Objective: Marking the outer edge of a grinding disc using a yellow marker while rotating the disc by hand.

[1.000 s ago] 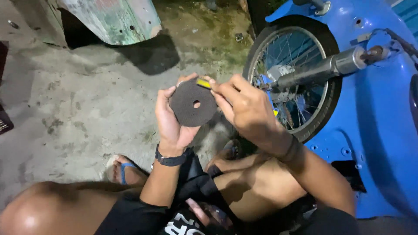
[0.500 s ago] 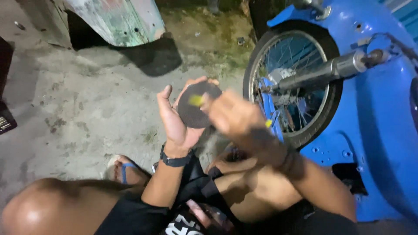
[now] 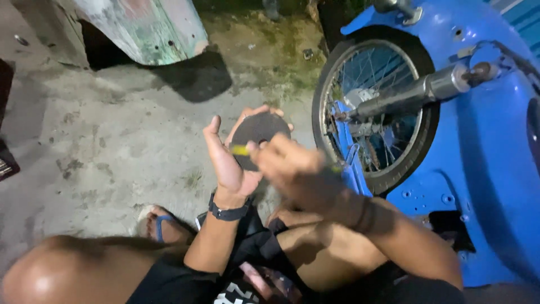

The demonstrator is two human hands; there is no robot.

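My left hand (image 3: 228,163) holds a dark round disc (image 3: 260,130) with a small hole in its middle, gripped by its rim with fingers and thumb. My right hand (image 3: 289,169), blurred by motion, is shut on a thin tool with a yellow tip (image 3: 241,150) that lies across the lower edge of the disc. A black watch (image 3: 228,213) sits on my left wrist. Both hands are raised above my bent knees, in front of the wheel.
A blue motorbike (image 3: 489,169) stands at the right, with its spoked wheel (image 3: 371,112) and a grey exhaust pipe (image 3: 416,93) close to my right hand. Concrete floor (image 3: 112,141) spreads to the left. A worn greenish panel (image 3: 143,28) leans at the top. My sandalled foot (image 3: 157,222) rests below.
My right hand has swept down and left across the disc, moving the yellow-tipped tool from the disc's top edge to its lower edge. The left hand keeps holding the disc.
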